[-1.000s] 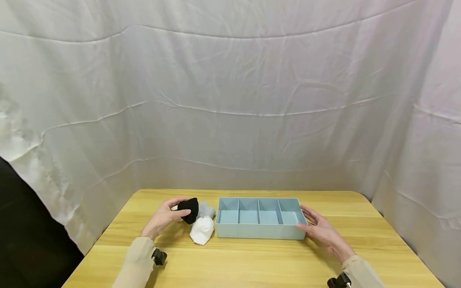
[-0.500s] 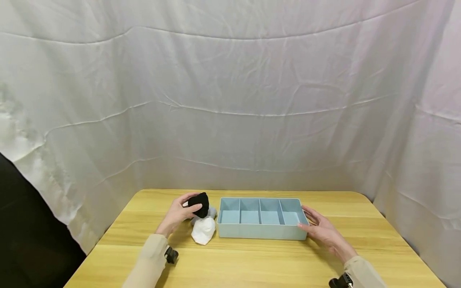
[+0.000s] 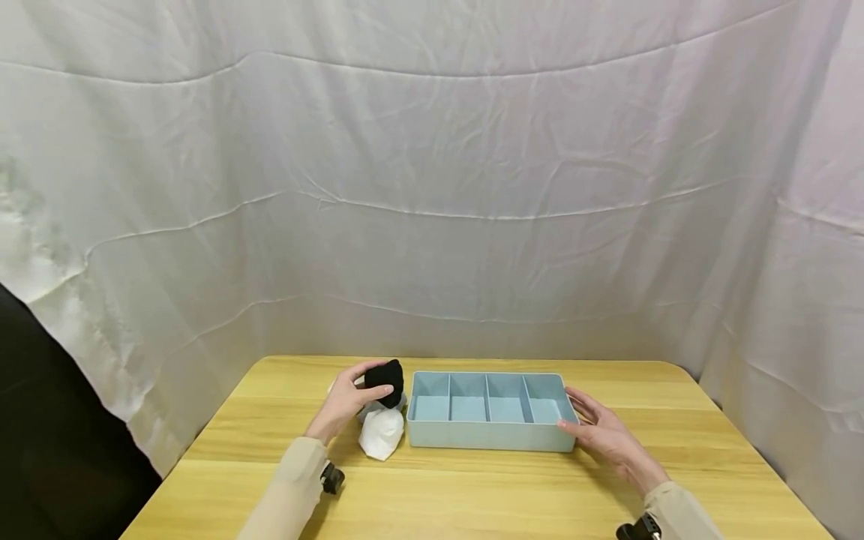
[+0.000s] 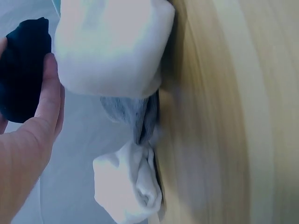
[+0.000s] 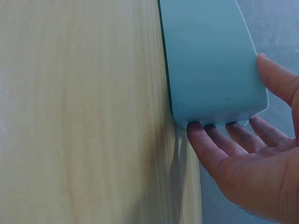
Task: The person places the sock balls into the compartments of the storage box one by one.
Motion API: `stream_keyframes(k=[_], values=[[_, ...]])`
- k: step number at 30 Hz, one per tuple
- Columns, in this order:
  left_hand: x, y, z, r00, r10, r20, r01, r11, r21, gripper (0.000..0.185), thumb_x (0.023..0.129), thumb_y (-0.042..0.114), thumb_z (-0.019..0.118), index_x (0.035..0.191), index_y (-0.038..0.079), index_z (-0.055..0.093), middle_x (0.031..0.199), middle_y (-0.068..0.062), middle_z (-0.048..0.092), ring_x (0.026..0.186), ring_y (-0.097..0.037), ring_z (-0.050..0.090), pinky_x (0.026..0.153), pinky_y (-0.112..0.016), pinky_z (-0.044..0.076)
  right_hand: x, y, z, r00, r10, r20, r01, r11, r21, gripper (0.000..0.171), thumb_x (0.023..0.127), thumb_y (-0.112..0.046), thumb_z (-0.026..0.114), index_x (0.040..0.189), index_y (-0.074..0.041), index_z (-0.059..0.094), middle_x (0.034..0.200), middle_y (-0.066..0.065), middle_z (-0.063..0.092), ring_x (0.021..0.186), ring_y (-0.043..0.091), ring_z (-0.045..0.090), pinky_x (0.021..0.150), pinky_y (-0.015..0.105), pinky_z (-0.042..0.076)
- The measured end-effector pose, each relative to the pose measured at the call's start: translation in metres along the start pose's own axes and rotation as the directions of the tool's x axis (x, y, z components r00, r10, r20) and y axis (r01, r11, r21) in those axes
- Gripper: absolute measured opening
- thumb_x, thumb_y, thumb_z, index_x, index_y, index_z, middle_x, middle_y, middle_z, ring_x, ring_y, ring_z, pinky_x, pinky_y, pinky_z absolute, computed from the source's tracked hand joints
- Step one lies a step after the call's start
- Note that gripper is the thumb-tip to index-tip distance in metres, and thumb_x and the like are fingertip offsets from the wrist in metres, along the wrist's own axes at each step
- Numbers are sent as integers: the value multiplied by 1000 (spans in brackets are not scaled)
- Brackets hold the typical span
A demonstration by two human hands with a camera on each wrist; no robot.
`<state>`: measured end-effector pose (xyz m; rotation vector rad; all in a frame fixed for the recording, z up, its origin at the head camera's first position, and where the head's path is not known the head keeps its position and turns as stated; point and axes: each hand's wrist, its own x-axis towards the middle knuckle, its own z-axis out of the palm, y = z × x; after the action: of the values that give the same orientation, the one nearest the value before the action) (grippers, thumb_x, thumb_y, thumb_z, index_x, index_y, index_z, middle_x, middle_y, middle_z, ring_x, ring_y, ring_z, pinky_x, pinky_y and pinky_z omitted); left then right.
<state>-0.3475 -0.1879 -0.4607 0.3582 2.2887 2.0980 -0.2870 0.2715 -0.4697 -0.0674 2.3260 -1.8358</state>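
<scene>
My left hand (image 3: 346, 399) holds a black balled-up sock (image 3: 388, 382) between thumb and fingers, raised over the other socks. In the left wrist view, a white balled-up sock (image 4: 112, 46) is nearest the camera. Beyond it lie a grey sock (image 4: 125, 110) and another white sock (image 4: 124, 184). The head view has a white sock (image 3: 381, 433) beside the box, the grey one mostly hidden behind the black. At the right end of the pale blue box (image 3: 491, 435), my right hand (image 3: 607, 435) grips the corner, thumb on the front rim and fingertips against the end wall (image 5: 215, 112).
Four-in-a-row style dividers split the box into several compartments (image 3: 468, 409), with bare floors showing. Everything rests on a light wooden table (image 3: 472, 495). A pale curtain (image 3: 459, 262) hangs behind and along both sides.
My left hand has lifted the black sock slightly and carried it right, toward the box, so it now covers most of the grey sock. The right hand and the box stay put.
</scene>
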Motion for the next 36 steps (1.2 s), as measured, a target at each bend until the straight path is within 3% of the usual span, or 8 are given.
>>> stream_keyframes(k=[10,18,27,36], values=[[2,-2,9,1000,18,3,-18,1000,-16,62,84,10,78,140,11,53,145,-19,46,113,-33,63,85,-34,56,-1,-1,-1,1000,2,11,-2,1000,8,84,91,-15,69,157,-7,17,162,25,10,146,47,13,111,61,30],[2,-2,17,999,40,-7,-41,995,-91,50,85,11,77,132,12,60,137,-15,50,105,-30,66,84,-35,57,1,-3,-1,1000,-10,14,10,1000,-26,82,93,-15,67,157,-6,16,161,27,10,145,49,15,110,59,32],[0,2,22,999,30,18,-29,999,-31,65,79,12,83,137,22,55,147,-10,43,113,-31,62,84,-35,56,0,-2,0,1000,1,-1,-1,999,-36,81,93,-17,68,157,-8,19,161,25,13,145,48,19,110,57,34],[4,6,27,997,61,43,-61,998,4,64,80,14,82,138,18,56,142,-13,49,109,-31,66,85,-33,57,-1,-1,0,1000,5,-3,-5,999,-38,79,94,-16,66,157,-9,19,161,25,12,146,47,17,110,57,33]])
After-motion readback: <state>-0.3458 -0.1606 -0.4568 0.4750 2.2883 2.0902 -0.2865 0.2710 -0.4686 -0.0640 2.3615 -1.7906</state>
